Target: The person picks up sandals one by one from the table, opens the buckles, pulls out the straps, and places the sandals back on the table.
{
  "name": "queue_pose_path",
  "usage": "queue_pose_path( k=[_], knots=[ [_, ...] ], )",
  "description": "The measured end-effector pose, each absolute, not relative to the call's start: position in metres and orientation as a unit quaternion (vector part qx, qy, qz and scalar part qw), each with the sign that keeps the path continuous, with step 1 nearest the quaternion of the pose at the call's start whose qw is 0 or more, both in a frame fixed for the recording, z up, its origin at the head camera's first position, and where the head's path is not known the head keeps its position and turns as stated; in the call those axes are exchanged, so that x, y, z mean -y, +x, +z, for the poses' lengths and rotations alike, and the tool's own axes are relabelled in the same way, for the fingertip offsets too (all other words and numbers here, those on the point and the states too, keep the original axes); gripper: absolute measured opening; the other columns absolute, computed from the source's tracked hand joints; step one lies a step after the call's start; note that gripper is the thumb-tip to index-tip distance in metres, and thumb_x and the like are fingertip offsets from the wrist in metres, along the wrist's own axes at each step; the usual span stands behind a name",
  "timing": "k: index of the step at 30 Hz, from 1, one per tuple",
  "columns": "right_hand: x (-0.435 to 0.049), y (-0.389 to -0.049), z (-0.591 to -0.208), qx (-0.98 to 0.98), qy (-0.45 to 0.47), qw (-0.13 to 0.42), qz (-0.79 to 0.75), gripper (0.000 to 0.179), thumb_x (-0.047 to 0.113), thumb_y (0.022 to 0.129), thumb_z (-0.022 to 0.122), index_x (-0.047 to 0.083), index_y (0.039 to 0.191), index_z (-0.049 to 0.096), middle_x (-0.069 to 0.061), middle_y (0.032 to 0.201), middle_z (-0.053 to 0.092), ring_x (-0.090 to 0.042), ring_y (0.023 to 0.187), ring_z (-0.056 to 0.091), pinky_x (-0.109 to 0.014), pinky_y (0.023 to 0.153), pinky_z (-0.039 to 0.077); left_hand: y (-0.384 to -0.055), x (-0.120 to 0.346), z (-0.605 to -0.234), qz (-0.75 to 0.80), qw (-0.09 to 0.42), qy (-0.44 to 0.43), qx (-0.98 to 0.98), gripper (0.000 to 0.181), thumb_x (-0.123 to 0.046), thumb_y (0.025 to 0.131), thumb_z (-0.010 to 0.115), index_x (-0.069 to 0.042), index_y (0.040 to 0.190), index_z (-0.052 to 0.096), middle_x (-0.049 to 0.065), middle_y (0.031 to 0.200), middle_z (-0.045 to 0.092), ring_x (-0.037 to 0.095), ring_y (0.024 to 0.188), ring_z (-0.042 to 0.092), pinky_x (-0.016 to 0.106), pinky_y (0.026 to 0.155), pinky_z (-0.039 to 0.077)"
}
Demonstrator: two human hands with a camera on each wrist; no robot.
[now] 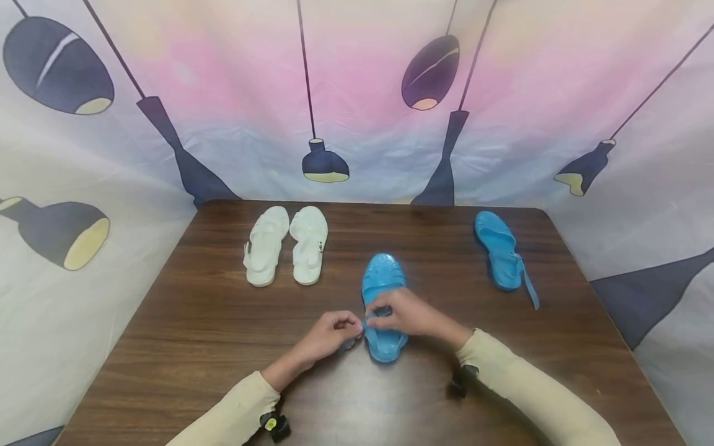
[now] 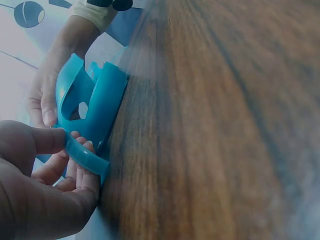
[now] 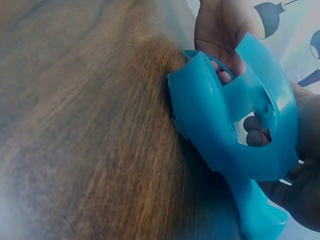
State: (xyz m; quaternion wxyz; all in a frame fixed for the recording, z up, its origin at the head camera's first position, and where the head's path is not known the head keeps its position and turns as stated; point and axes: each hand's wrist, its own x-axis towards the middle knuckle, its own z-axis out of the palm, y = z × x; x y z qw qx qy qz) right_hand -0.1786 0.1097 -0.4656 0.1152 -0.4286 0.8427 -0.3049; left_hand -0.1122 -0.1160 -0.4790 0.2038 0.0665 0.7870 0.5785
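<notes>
A blue sandal (image 1: 383, 272) lies on the table between both hands, toe pointing away from me. My left hand (image 1: 331, 334) is at its left side, and in the left wrist view its thumb and fingers pinch the loose ankle strap (image 2: 86, 156). From the right, my right hand (image 1: 409, 313) reaches over the sandal; thumb and forefinger pinch the strap at the left side, near the left fingertips. In the right wrist view the heel part (image 3: 200, 100) hides some of the right fingers. Whether the strap passes through a buckle I cannot tell.
The other blue sandal (image 1: 495, 238) lies at the back right of the wooden table (image 1: 223, 371), its strap hanging out sideways. Two white sandals (image 1: 266, 244) stand side by side at the back left. A cloth printed with lamps (image 1: 368, 124) surrounds the table.
</notes>
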Motion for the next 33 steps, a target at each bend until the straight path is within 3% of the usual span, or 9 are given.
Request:
queue_pose_path(
  k=[12, 19, 25, 33],
  knots=[
    [-0.106, -0.179, -0.46, -0.846, -0.418, 0.132, -0.304, 0.02, 0.029, 0.095, 0.075, 0.013, 0.107, 0.078, 0.008, 0.098, 0.072, -0.003, 0.087, 0.063, -0.023, 0.08, 0.055, -0.117, 0.116, -0.479, 0.594, 0.201, 0.078, -0.775, 0.015, -0.013, 0.103, 0.06, 0.0, 0.103, 0.069, 0.005, 0.089, 0.065, 0.016, 0.08, 0.059, 0.029, 0.072, 0.05],
    [-0.104, -0.175, -0.465, -0.849, -0.411, 0.113, -0.313, 0.016, 0.027, 0.094, 0.076, 0.014, 0.102, 0.077, 0.011, 0.09, 0.069, -0.003, 0.079, 0.06, -0.021, 0.073, 0.053, -0.114, 0.118, -0.479, 0.562, 0.166, 0.101, -0.804, 0.016, -0.014, 0.102, 0.064, -0.001, 0.106, 0.071, 0.006, 0.088, 0.069, 0.014, 0.074, 0.062, 0.025, 0.062, 0.052],
    [-0.108, -0.173, -0.469, -0.847, -0.404, 0.096, -0.332, 0.013, 0.026, 0.093, 0.077, 0.016, 0.101, 0.077, 0.011, 0.093, 0.071, -0.002, 0.081, 0.061, -0.022, 0.073, 0.054, -0.114, 0.124, -0.477, 0.522, 0.171, 0.098, -0.83, 0.02, -0.021, 0.102, 0.063, -0.004, 0.105, 0.072, 0.003, 0.09, 0.068, 0.013, 0.079, 0.059, 0.026, 0.067, 0.05],
    [-0.108, -0.173, -0.471, -0.844, -0.403, 0.102, -0.338, 0.01, 0.025, 0.094, 0.076, 0.018, 0.1, 0.076, 0.012, 0.094, 0.07, -0.002, 0.083, 0.062, -0.022, 0.075, 0.054, -0.112, 0.124, -0.48, 0.519, 0.17, 0.121, -0.829, 0.015, -0.017, 0.1, 0.066, -0.004, 0.104, 0.071, 0.002, 0.092, 0.068, 0.013, 0.083, 0.06, 0.025, 0.072, 0.051]
  ],
)
